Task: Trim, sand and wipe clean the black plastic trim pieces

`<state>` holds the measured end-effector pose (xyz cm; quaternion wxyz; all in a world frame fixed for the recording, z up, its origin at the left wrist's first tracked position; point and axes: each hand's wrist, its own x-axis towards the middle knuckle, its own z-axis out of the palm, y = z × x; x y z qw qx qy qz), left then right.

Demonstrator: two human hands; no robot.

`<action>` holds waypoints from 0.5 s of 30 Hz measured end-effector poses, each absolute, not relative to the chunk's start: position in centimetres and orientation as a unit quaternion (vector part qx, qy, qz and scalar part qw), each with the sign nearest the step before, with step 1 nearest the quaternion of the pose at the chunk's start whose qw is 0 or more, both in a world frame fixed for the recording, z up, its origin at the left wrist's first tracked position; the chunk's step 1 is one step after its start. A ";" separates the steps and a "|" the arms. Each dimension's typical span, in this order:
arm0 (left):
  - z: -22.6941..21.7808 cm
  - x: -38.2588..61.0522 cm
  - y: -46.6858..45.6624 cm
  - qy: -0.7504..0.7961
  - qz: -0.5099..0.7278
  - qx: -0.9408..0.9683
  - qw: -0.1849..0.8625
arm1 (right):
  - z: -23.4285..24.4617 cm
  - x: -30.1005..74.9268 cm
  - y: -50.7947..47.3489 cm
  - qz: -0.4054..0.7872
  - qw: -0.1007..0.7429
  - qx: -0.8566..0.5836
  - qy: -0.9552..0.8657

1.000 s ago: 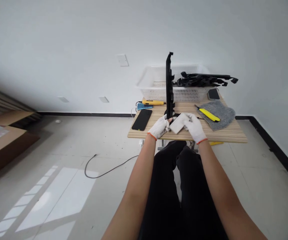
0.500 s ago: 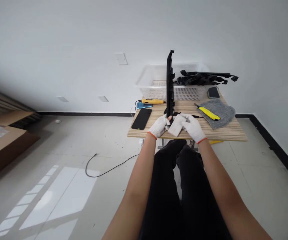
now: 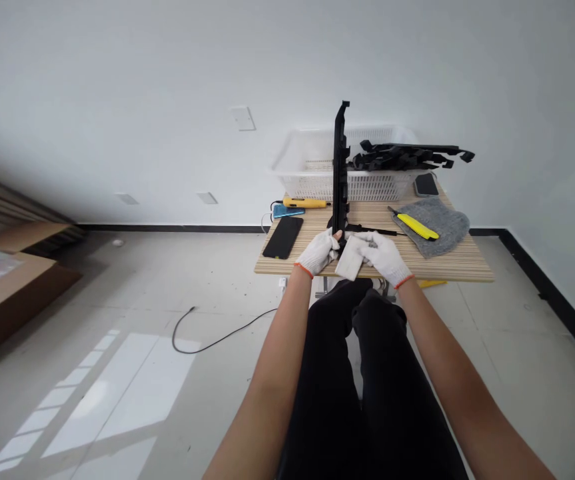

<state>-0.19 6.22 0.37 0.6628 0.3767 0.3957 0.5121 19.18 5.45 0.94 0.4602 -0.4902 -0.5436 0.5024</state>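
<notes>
White knit gloves with orange cuffs cover both hands. My left hand (image 3: pixel 318 251) is closed around the lower end of a long black plastic strip with clip-like tabs (image 3: pixel 340 167), which points away from me toward the wall. Between the fingers of my right hand (image 3: pixel 385 256) is a folded white cloth pad (image 3: pixel 351 259), held against the near end of the strip. Part of the strip's end is hidden behind the pad and glove. A thin dark tool (image 3: pixel 374 230) lies just beyond my right hand.
A white basket (image 3: pixel 312 183) at the back carries several similar black strips (image 3: pixel 407 157). On the table (image 3: pixel 467 270) are a yellow utility knife (image 3: pixel 418 227) on grey felt (image 3: pixel 450 230), a black phone (image 3: pixel 283 238), another phone (image 3: pixel 426 185), a yellow-handled tool (image 3: pixel 306 203) and a blue item (image 3: pixel 287 211).
The white pad has shifted slightly at the strip's near end, and the right fingers have moved a little with it. The strip's far end has tipped slightly right.
</notes>
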 end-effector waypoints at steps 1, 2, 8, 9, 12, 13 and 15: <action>0.3 -0.2 6.3 0.398 0.513 0.374 0.662 | 0.9 19.2 5.4 0.502 0.460 -0.489 -0.544; 0.3 -0.2 6.3 0.398 0.513 0.371 0.663 | 0.9 19.3 5.4 0.491 0.482 -0.496 -0.530; 0.1 -0.2 6.3 0.401 0.522 0.350 0.667 | 0.4 19.6 5.8 0.509 0.467 -0.450 -0.566; 0.1 -0.2 6.4 0.401 0.522 0.347 0.668 | 0.3 19.6 5.9 0.508 0.489 -0.448 -0.549; 0.0 -0.2 6.5 0.398 0.518 0.345 0.674 | 0.1 19.7 6.3 0.483 0.579 -0.470 -0.459; 0.0 -0.3 6.6 0.396 0.517 0.347 0.675 | 0.1 19.7 6.4 0.487 0.579 -0.471 -0.454; -0.1 -0.3 6.7 0.387 0.515 0.352 0.679 | 0.0 19.6 6.3 0.505 0.554 -0.451 -0.484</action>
